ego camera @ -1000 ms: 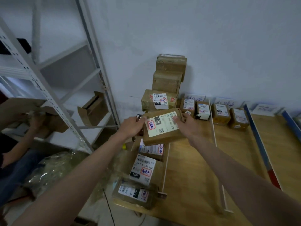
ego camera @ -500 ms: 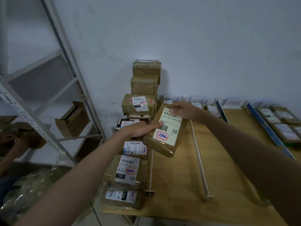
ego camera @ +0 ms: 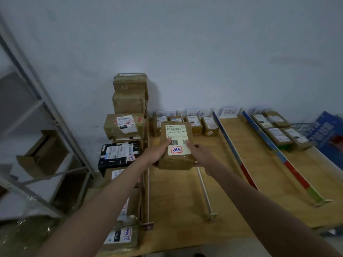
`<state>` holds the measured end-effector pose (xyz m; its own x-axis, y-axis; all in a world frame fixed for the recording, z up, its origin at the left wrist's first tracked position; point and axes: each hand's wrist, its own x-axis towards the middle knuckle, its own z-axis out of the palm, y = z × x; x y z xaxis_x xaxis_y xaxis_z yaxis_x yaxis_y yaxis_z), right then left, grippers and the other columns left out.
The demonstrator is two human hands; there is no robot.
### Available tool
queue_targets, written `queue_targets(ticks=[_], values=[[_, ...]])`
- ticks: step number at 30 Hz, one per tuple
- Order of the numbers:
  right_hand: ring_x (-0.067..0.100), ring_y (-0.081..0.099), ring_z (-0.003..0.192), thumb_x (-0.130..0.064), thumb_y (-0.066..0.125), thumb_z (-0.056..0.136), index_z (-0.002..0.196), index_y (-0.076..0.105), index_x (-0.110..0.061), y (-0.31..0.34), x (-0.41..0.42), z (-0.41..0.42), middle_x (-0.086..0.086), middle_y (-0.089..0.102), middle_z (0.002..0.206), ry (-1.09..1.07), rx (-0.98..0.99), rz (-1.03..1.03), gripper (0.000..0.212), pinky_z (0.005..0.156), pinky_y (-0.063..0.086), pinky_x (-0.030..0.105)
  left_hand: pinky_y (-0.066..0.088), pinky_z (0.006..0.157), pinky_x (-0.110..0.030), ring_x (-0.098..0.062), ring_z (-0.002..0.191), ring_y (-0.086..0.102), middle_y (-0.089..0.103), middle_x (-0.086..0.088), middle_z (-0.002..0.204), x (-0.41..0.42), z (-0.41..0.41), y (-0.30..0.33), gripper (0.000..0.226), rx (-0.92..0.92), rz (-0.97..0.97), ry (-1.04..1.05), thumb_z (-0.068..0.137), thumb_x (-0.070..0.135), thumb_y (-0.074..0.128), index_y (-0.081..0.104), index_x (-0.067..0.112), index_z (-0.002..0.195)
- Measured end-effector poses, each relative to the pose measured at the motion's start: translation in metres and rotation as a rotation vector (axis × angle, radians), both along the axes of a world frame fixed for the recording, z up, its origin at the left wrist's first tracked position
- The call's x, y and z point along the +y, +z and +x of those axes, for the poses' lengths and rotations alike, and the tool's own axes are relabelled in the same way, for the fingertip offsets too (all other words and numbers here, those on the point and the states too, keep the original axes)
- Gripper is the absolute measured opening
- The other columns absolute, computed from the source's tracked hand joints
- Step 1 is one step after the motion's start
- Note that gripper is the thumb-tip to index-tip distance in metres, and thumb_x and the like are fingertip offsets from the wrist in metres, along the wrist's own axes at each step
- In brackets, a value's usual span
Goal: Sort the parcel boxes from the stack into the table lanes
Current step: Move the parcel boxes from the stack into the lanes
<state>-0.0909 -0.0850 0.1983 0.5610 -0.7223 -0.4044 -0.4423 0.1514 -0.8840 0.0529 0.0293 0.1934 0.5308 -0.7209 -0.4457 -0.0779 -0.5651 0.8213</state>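
Observation:
I hold a brown parcel box [ego camera: 176, 145] with a white label and a red-framed sticker up over the wooden table [ego camera: 178, 210]. My left hand [ego camera: 157, 152] grips its left side and my right hand [ego camera: 197, 154] grips its right side, thumbs on the label. The stack of parcel boxes [ego camera: 130, 101] rises against the wall at the left, with a black box [ego camera: 118, 153] and more brown boxes in front of it. Several sorted boxes [ego camera: 193, 123] sit at the far end of the left lanes.
A white divider [ego camera: 204, 190] and blue-red-green dividers [ego camera: 241, 160] split the table into lanes with handwritten labels [ego camera: 229, 112] at the wall. More boxes [ego camera: 280, 130] fill a right lane. A metal shelf frame [ego camera: 42, 101] with an open carton [ego camera: 40, 154] stands at the left.
The parcel has been turned upright with the label facing me and brought to the right over the lanes. My right hand moved from its top edge to its right side. The view swung right.

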Motion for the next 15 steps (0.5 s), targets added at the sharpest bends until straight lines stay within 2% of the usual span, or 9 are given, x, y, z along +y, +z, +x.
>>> queue_targets(ticks=[1,4,6,8,10,12,15], values=[[0.014,0.069,0.086,-0.047,0.057,0.096,0.093,0.06,-0.021,-0.001,-0.004,-0.006,-0.001,0.072,0.095,-0.008,-0.009,0.005,0.027,0.066,0.057,0.029,0.055,0.07,-0.03,-0.019,0.088,0.07,0.073,-0.002,0.097,-0.006,-0.004,-0.001,0.065,0.01,0.0,-0.014,0.088,0.077,0.035,0.07,0.024,0.1],[0.02,0.069,0.1,-0.042,0.057,0.097,0.11,0.062,-0.015,-0.007,-0.016,-0.028,0.004,0.072,0.107,-0.042,-0.018,-0.019,0.031,0.091,0.057,0.041,0.06,0.08,-0.037,-0.021,0.092,0.071,0.074,-0.004,0.1,-0.026,-0.017,-0.001,0.065,0.047,0.005,-0.06,0.09,0.075,0.034,0.07,0.023,0.105],[0.02,0.067,0.102,-0.042,0.053,0.099,0.119,0.061,-0.013,-0.01,-0.027,-0.043,0.004,0.071,0.109,-0.093,-0.009,-0.026,0.036,0.095,0.055,0.042,0.06,0.081,-0.037,-0.021,0.092,0.072,0.075,-0.006,0.1,-0.041,-0.027,-0.001,0.064,0.072,-0.002,-0.095,0.092,0.073,0.033,0.069,0.022,0.108],[0.02,0.066,0.102,-0.044,0.049,0.1,0.115,0.063,-0.014,-0.013,-0.04,-0.06,0.004,0.07,0.107,-0.143,0.015,-0.016,0.036,0.096,0.054,0.043,0.061,0.077,-0.034,-0.021,0.089,0.072,0.074,-0.007,0.099,-0.057,-0.039,-0.002,0.068,0.082,-0.001,-0.139,0.094,0.071,0.03,0.067,0.017,0.11],[0.022,0.067,0.101,-0.045,0.049,0.1,0.11,0.065,-0.015,-0.018,-0.056,-0.078,0.005,0.071,0.105,-0.204,0.039,0.008,0.036,0.096,0.054,0.044,0.059,0.08,-0.035,-0.024,0.092,0.07,0.071,-0.01,0.103,-0.072,-0.052,-0.007,0.07,0.049,0.02,-0.169,0.095,0.07,0.027,0.061,0.011,0.109],[0.024,0.067,0.102,-0.044,0.05,0.1,0.115,0.065,-0.011,-0.023,-0.074,-0.094,0.007,0.071,0.107,-0.258,0.064,0.01,0.039,0.096,0.054,0.045,0.053,0.088,-0.037,-0.026,0.101,0.064,0.065,-0.01,0.115,-0.087,-0.06,-0.014,0.067,-0.108,0.059,-0.217,0.097,0.069,0.024,0.056,0.012,0.114],[0.028,0.066,0.105,-0.043,0.051,0.1,0.121,0.064,-0.004,-0.032,-0.105,-0.117,0.011,0.07,0.112,-0.316,0.11,-0.012,0.046,0.097,0.054,0.046,0.043,0.095,-0.036,-0.029,0.122,0.053,0.054,-0.012,0.139,-0.109,-0.067,-0.028,0.07,-0.495,0.124,-0.318,0.099,0.063,0.024,0.054,0.01,0.135]])
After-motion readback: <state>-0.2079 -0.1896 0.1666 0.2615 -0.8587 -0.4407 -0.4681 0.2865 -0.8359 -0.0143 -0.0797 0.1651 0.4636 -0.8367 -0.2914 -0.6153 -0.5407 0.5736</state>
